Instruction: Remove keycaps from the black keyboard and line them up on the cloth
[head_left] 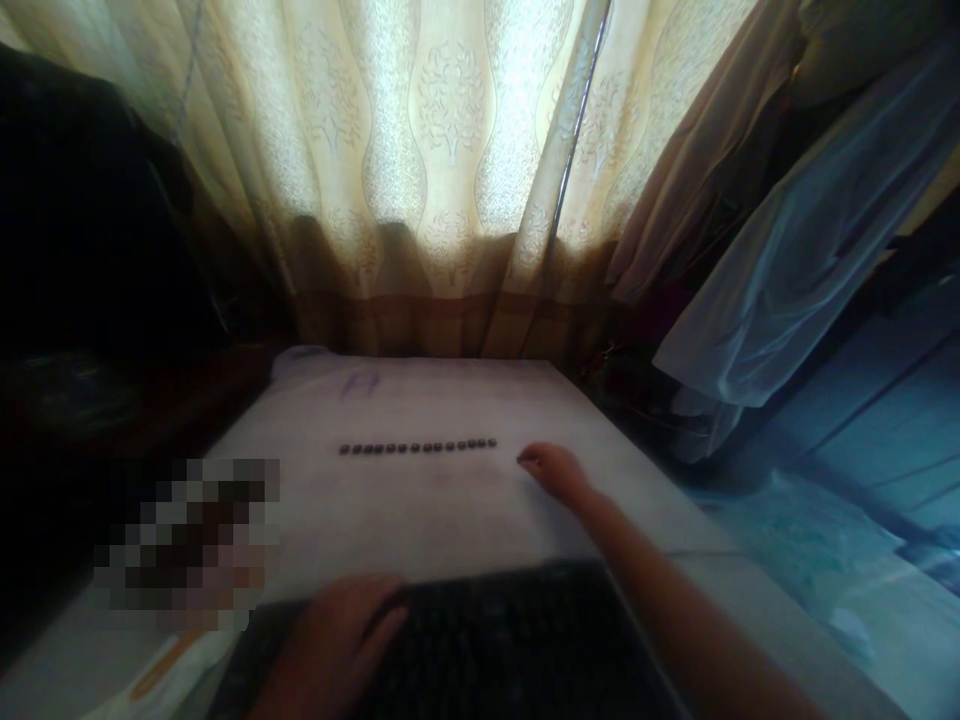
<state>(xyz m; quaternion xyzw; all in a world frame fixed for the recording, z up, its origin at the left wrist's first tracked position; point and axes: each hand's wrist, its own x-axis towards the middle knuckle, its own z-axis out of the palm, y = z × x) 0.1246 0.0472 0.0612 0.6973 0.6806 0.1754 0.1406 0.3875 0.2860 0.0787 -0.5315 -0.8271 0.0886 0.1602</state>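
Note:
Across the pale surface [420,510] runs a straight row of small dark keycap-like pieces [415,448]. Just right of the row's end, my right hand [553,470] is low over the surface with its fingertips pinched. A tiny dark piece shows at those fingertips, too small to make out fully. A dark keyboard [510,640] lies nearest me; its keys are dim and blurred. My left hand [349,630] rests over the keyboard's left part, thumb apart from the fingers, with nothing visible in it.
Patterned curtains [450,130] hang behind the far edge. Pale clothes [780,270] hang at the right. At the left are a large dark object [90,220] and a pixelated patch hiding something on the table. Beside the keyboard's left corner lies a whitish item [172,670].

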